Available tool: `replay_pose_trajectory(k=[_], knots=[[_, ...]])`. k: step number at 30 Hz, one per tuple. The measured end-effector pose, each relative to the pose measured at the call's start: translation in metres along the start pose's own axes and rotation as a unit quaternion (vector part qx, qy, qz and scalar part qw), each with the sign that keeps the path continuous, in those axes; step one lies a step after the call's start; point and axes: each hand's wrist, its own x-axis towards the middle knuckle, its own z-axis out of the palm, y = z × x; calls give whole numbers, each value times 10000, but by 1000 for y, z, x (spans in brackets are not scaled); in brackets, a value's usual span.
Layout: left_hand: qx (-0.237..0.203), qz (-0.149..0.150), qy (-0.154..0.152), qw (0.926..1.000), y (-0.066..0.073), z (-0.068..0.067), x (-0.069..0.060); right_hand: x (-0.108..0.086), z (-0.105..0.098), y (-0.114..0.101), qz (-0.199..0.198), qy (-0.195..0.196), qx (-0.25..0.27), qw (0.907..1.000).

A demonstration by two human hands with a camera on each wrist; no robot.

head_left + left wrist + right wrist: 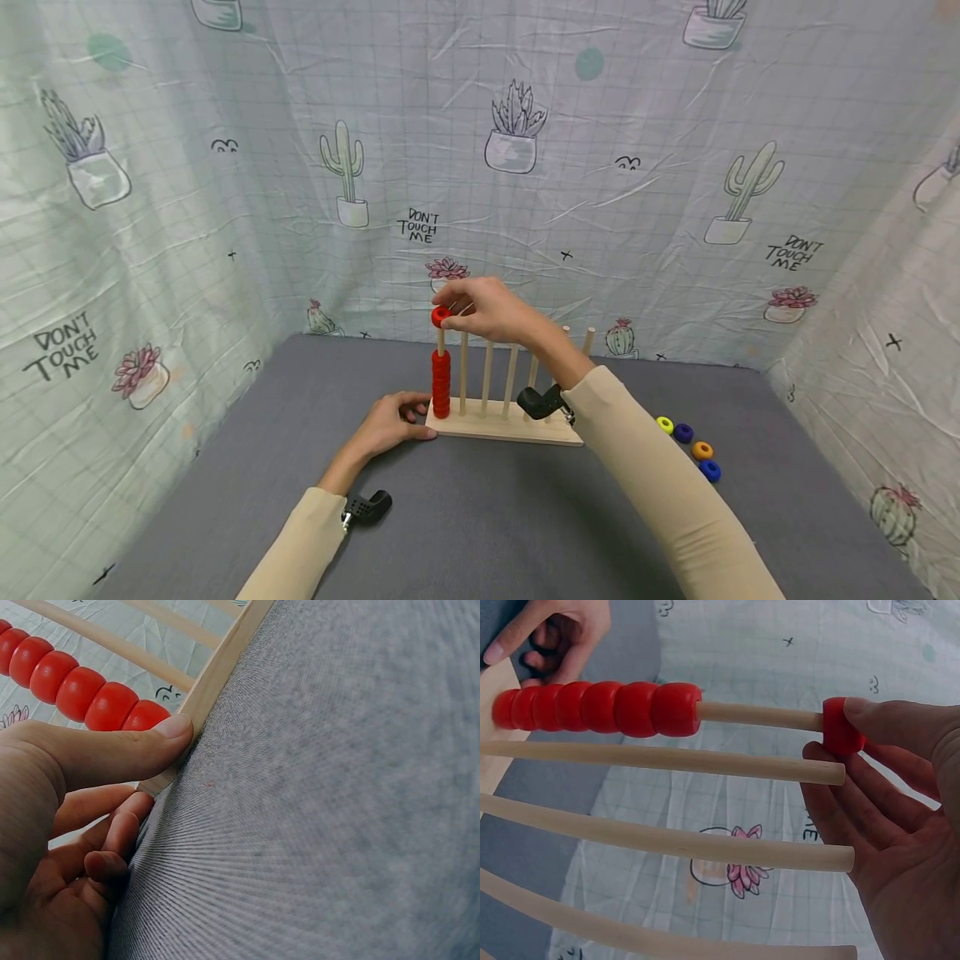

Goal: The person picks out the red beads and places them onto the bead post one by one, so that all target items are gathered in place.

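Note:
A wooden peg rack (510, 431) stands on the grey table, its upright pegs in a row. Red beads (441, 383) are stacked on the leftmost peg; several show in the right wrist view. At the top of that peg, my right hand (491, 310) pinches one more red bead (842, 725) between thumb and fingers, with the peg's tip at the bead's hole. My left hand (388, 425) grips the left end of the base (217, 671), thumb on the front edge and fingers behind. The pegs beside the red stack carry no beads where they show; my right forearm hides part of the others.
Right of the rack lie a yellow bead (664, 425), a dark blue bead (683, 433), an orange bead (702, 451) and a blue bead (709, 471). A printed cloth (420, 125) hangs behind and at both sides of the table.

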Motion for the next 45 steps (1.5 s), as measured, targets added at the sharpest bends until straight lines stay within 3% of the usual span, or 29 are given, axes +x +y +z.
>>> replay_pose_trajectory(k=[29, 45], knots=[[-59, -8, 4, 10000, 2, 1, -2, 0, -2, 2, -60, -41, 53, 10000], [-18, 60, 69, 10000, 2, 1, -1, -10, -5, 3, -96, 179, 173, 9996]])
